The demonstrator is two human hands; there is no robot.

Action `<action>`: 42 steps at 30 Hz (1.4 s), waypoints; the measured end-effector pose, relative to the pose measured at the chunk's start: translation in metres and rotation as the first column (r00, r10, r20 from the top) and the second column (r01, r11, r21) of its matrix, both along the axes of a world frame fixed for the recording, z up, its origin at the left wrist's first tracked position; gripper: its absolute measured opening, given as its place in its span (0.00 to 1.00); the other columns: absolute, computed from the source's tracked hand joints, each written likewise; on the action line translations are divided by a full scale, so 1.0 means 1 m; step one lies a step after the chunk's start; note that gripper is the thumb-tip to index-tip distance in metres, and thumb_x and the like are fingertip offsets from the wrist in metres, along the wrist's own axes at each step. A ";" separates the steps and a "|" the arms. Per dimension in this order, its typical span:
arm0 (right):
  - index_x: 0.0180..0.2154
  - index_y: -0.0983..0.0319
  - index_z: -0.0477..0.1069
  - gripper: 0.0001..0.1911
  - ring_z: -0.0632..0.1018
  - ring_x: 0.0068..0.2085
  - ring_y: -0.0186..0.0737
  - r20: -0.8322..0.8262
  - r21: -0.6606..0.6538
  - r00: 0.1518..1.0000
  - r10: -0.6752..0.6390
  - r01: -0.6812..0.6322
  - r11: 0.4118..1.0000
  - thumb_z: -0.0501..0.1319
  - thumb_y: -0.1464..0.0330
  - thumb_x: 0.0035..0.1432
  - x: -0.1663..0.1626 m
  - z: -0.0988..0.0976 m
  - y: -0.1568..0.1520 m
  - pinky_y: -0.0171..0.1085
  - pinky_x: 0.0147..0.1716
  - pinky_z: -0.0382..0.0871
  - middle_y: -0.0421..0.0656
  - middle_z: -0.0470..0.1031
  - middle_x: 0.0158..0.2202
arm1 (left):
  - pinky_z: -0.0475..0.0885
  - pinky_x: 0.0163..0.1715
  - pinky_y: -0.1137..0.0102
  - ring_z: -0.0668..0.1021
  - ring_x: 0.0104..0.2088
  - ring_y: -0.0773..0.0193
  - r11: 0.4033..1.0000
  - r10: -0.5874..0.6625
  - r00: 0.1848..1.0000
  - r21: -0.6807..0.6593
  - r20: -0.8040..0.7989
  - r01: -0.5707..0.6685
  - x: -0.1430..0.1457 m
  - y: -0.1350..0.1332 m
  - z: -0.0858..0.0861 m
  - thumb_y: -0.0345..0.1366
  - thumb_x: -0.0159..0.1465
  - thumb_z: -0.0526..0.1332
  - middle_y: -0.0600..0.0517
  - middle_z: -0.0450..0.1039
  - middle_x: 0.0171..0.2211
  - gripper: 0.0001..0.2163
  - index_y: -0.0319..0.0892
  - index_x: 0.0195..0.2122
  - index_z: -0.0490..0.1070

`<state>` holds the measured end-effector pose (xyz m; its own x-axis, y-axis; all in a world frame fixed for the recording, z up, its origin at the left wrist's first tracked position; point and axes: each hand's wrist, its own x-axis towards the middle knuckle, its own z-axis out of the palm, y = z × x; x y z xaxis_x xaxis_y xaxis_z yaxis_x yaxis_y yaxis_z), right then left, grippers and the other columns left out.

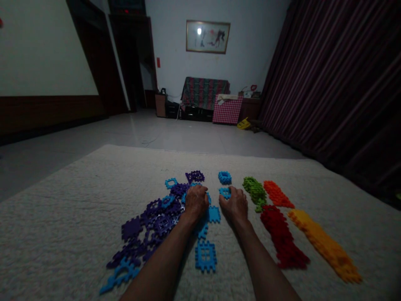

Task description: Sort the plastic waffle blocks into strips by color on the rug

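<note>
My left hand (196, 201) rests knuckles-up on the cream rug (78, 217), fingers curled over blue interlocking pieces at the edge of a purple and blue pile (153, 221). My right hand (234, 205) is also curled, its fingertips on a light blue piece (224, 192). A blue stack (224, 177) sits just beyond the right hand. A flat blue square piece (206, 256) lies between my forearms. What each hand grips is hidden under the fingers.
Sorted rows lie to the right: green (254, 191), orange (277, 194), red (283, 240), yellow (324, 244). A dark curtain (338, 83) lines the right side. Far off stand a covered cabinet (204, 94) and a checkered panel (227, 110) on bare tile floor.
</note>
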<state>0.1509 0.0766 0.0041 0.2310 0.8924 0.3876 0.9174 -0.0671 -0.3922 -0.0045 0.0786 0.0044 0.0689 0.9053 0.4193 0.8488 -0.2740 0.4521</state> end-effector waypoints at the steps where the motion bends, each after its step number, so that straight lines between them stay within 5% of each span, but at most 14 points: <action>1: 0.53 0.66 0.71 0.25 0.73 0.48 0.53 -0.039 0.037 0.999 0.024 -0.023 0.999 0.61 0.63 0.56 0.002 -0.003 0.003 0.45 0.48 0.66 0.55 0.73 0.46 | 0.69 0.52 0.63 0.77 0.46 0.58 1.000 -0.002 1.000 -0.002 -0.003 0.002 0.000 0.000 0.000 0.26 0.62 0.55 0.47 0.78 0.42 0.13 0.42 0.43 0.77; 6: 0.54 0.67 0.69 0.27 0.75 0.46 0.50 -0.228 0.201 0.970 0.086 -0.039 0.979 0.61 0.61 0.54 0.009 -0.011 0.018 0.43 0.48 0.68 0.54 0.73 0.46 | 0.69 0.51 0.63 0.77 0.46 0.58 1.000 -0.002 1.000 -0.022 -0.012 0.002 0.000 0.001 0.000 0.25 0.61 0.56 0.47 0.78 0.43 0.13 0.42 0.43 0.77; 15: 0.54 0.63 0.67 0.26 0.76 0.46 0.47 -0.407 0.254 0.911 0.069 0.040 0.966 0.60 0.59 0.55 0.015 -0.004 0.039 0.44 0.47 0.70 0.54 0.70 0.51 | 0.68 0.49 0.64 0.76 0.44 0.58 1.000 0.005 1.000 0.006 -0.018 -0.005 0.000 0.000 -0.003 0.25 0.62 0.55 0.48 0.78 0.41 0.13 0.43 0.42 0.77; 42: 0.51 0.62 0.69 0.23 0.73 0.49 0.49 -0.288 0.224 0.957 0.037 0.029 0.974 0.61 0.62 0.54 0.014 -0.008 0.039 0.43 0.48 0.68 0.53 0.69 0.50 | 0.67 0.51 0.64 0.76 0.45 0.59 1.000 0.010 1.000 -0.012 -0.023 -0.010 0.000 -0.001 -0.002 0.26 0.62 0.56 0.48 0.77 0.42 0.12 0.44 0.42 0.76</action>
<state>0.1652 0.1154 -0.0039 0.3594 0.7918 0.4938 0.7623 0.0561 -0.6448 -0.0048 0.0773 0.0022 0.0691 0.9108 0.4071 0.8617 -0.2601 0.4356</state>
